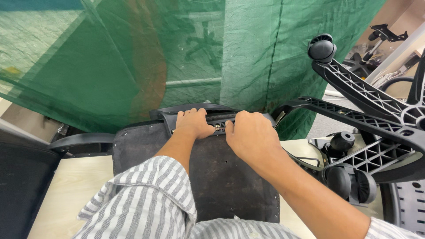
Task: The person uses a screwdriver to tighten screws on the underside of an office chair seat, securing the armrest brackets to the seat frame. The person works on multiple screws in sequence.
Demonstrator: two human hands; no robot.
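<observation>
Head view: both hands grip the black plastic bracket at the far edge of the upturned black fabric-covered chair seat, which lies on the pale wooden table.
Left hand and right hand are closed over the bracket. Seat judged stiff, moderately heavy, not fragile; the rigid bracket offers the firmest hold, the fabric little purchase.

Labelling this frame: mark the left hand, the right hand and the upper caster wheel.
left hand (pixel 193 124), head view, back of the hand on the black bracket.
right hand (pixel 250 135), head view, back of the hand.
upper caster wheel (pixel 322 48), head view, wheel's rounded side.
</observation>
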